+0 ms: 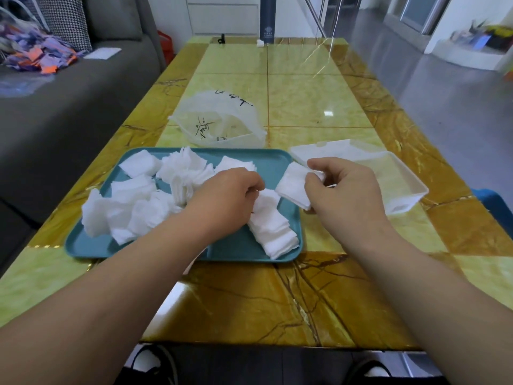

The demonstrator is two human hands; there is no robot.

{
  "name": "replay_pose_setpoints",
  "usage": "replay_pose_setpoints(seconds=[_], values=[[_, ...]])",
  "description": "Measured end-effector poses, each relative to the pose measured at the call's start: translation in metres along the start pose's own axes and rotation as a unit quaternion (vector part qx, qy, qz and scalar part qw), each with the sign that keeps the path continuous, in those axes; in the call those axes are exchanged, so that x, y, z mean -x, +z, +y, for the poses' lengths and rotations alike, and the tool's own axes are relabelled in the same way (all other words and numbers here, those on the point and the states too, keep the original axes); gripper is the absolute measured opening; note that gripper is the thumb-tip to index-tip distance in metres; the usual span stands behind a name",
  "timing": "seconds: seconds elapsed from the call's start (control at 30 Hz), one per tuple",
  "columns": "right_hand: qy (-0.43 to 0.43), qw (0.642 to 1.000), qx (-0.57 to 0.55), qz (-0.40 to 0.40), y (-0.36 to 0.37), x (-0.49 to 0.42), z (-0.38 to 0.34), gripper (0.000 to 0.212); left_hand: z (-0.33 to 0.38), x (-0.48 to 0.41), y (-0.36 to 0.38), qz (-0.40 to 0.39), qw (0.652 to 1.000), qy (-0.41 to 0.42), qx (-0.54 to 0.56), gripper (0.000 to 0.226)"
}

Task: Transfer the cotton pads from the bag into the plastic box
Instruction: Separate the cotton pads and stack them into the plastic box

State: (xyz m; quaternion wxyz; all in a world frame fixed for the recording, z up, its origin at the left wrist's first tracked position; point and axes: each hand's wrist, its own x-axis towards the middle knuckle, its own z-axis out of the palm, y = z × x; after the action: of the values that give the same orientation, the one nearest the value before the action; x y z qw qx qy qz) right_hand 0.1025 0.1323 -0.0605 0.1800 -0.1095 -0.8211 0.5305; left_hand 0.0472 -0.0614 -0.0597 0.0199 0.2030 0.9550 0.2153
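Many square white cotton pads (138, 207) in heaps on teal tray (238, 247)

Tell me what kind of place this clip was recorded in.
Most likely a home living room. A grey sofa with a houndstooth cushion stands right beside the glossy marble-patterned table, and a metal stair railing rises behind the table's far end.

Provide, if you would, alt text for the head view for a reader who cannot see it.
A person's right hand pinches a small pad stack beside a white plastic box, while the left hand grips cotton pads heaped on a teal tray. A crumpled translucent bag lies behind the tray on a yellow table.
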Motion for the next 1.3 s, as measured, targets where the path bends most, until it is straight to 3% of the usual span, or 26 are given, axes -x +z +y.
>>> replay_pose_setpoints(seconds=[0.2,0.33,0.4,0.5,0.67,0.73,0.87,0.93,1.1,1.3], values=[[0.003,1.0,0.014,-0.001,0.0,0.0,0.002,0.029,0.003,-0.022,0.002,-0.119,0.992,0.013,-0.035,0.057],[0.009,1.0,0.008,-0.002,-0.002,-0.001,0.001,0.027,0.003,-0.018,-0.005,-0.174,0.984,-0.035,0.018,0.045],[0.01,1.0,0.004,0.0,-0.001,-0.003,0.0,0.026,0.002,-0.015,-0.007,-0.169,0.984,-0.045,0.04,0.027],[0.018,1.0,-0.011,0.0,0.0,-0.003,-0.001,0.025,-0.002,-0.008,-0.01,-0.138,0.987,-0.059,0.065,0.02],[0.037,0.999,-0.034,-0.002,0.002,-0.001,-0.004,0.025,-0.013,0.003,-0.028,0.0,0.986,-0.063,0.156,0.024],[0.046,0.998,-0.046,-0.001,0.002,-0.001,-0.006,0.023,-0.008,0.008,-0.039,0.054,0.971,-0.061,0.225,0.012],[0.067,0.994,-0.086,-0.019,0.002,0.003,-0.014,0.017,0.009,0.022,-0.055,-0.008,0.904,-0.046,0.426,0.008],[0.083,0.987,-0.13,-0.037,0.002,0.005,-0.019,0.016,0.014,0.025,-0.052,-0.042,0.885,-0.023,0.462,0.011],[0.092,0.968,-0.21,-0.103,-0.003,0.009,-0.03,0.012,0.018,0.024,-0.036,-0.027,0.894,-0.023,0.447,0.016],[0.054,0.98,-0.152,-0.119,-0.006,0.009,-0.032,0.018,0.016,0.018,-0.03,-0.004,0.898,-0.037,0.438,0.015]])
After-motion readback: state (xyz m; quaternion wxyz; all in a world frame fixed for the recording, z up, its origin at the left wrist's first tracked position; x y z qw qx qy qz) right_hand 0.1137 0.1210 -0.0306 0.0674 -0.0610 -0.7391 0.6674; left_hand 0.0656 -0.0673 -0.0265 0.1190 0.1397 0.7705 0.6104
